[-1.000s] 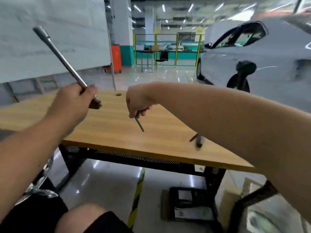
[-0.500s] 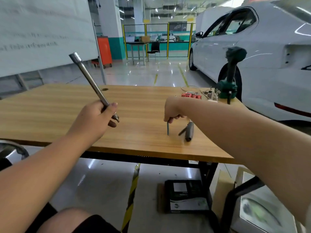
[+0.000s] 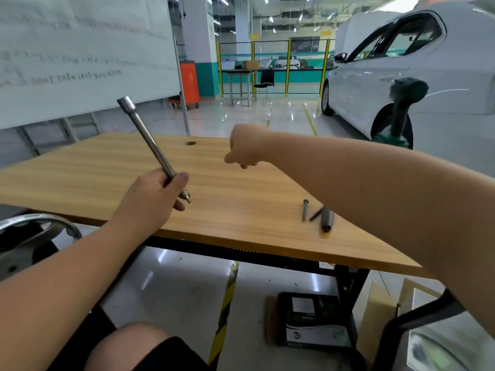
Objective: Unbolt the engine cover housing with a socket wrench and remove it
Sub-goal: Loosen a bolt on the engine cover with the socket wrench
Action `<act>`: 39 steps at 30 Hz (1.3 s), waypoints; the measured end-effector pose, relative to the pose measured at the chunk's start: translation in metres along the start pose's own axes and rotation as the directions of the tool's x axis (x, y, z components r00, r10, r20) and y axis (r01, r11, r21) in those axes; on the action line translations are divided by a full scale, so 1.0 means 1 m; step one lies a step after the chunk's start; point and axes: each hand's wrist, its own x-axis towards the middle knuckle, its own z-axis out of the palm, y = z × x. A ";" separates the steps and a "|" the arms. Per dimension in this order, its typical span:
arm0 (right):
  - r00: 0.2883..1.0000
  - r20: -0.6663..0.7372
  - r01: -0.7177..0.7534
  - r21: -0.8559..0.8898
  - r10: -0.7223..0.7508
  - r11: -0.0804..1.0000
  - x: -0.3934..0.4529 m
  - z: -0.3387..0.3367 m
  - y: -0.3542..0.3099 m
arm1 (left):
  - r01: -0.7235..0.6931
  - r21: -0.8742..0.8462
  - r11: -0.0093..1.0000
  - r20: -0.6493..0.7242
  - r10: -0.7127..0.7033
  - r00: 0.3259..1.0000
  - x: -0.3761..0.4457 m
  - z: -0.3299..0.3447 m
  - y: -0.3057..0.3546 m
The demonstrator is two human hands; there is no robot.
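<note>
My left hand [image 3: 152, 194] grips the lower end of a long steel socket extension bar [image 3: 146, 136]. The bar slants up and to the left, socket end at the top. Farther back, my right hand [image 3: 242, 151] hovers over the wooden table [image 3: 107, 170] with its fingers curled under and nothing visible in them. A dark bolt [image 3: 305, 213] lies on the table near the front edge. Beside it lie a second thin bolt [image 3: 315, 215] and a dark socket [image 3: 326, 223]. No engine cover housing is identifiable in this view.
A curved chrome part [image 3: 34, 228] shows at the left edge below table height. A green power tool [image 3: 401, 108] stands behind my right forearm. A white car [image 3: 375, 84] is parked at the right, a whiteboard [image 3: 80, 49] stands behind the table, and a dark box [image 3: 313, 319] lies on the floor.
My right hand has let go of the bolt, which now lies on the table beside the socket, and has lifted away to the left. My left hand still holds the bar.
</note>
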 end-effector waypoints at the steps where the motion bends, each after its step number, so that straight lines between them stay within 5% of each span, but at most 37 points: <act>1: 0.996 -0.085 0.040 0.102 -0.032 0.994 0.002 -0.001 -0.017 | 0.003 0.008 1.000 -0.002 -0.003 1.000 -0.002 -0.005 0.001; 3: 0.965 -0.258 0.156 0.391 -0.055 0.907 0.003 -0.001 -0.054 | 0.014 0.022 1.000 -0.012 -0.014 1.000 -0.007 -0.020 0.004; 7: 0.930 -0.345 0.362 0.789 -0.130 0.496 -0.006 -0.007 -0.142 | 0.033 0.096 0.995 -0.083 -0.025 0.996 -0.026 -0.067 0.007; 10: 0.878 -0.380 0.454 0.852 -0.290 0.259 -0.019 -0.011 -0.213 | 0.068 0.192 0.979 -0.136 -0.042 0.990 -0.043 -0.118 0.008; 15: 0.750 -0.491 0.564 0.824 -0.443 0.042 -0.046 -0.011 -0.319 | 0.158 0.361 0.919 -0.282 -0.054 0.958 -0.088 -0.215 0.003; 22: 0.580 -0.485 0.560 0.821 -0.655 -0.112 -0.095 -0.032 -0.442 | 0.298 0.411 0.862 -0.406 -0.120 0.906 -0.170 -0.326 0.003; 29: 0.435 -0.479 0.321 0.874 -0.763 -0.366 -0.135 -0.058 -0.544 | 0.472 0.539 0.698 -0.467 -0.218 0.857 -0.239 -0.435 0.021; 35: 0.378 -0.457 0.211 0.889 -0.805 -0.406 -0.145 -0.061 -0.609 | 0.564 0.527 0.636 -0.573 -0.224 0.789 -0.265 -0.496 0.003; 39: 0.382 -0.519 0.394 0.840 -0.765 -0.373 -0.136 -0.053 -0.631 | 0.579 0.494 0.648 -0.606 -0.221 0.764 -0.266 -0.514 -0.018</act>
